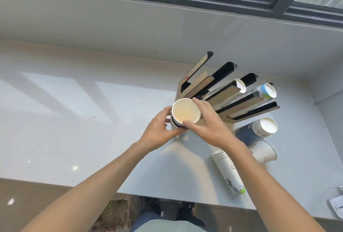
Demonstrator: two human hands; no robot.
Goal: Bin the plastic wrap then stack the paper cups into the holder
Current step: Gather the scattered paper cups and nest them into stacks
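Observation:
A stack of paper cups (185, 111), mouth up with a cream inside, stands on the white counter (92, 120) just in front of the black and wood cup holder (232, 90). My left hand (161, 129) grips the stack's lower part from the left. My right hand (207, 126) wraps the top cup's rim from the right. The holder's slots hold two cup stacks, a white one (241, 85) and a blue-patterned one (267, 90). No plastic wrap is visible on the cups in my hands.
A dark blue cup stack (258, 129), a white cup stack (230, 172) and a single white cup (263, 152) lie on their sides on the counter to the right. A wall with a window runs behind. Below the counter edge, a bin with rubbish (115, 213) shows beside my feet.

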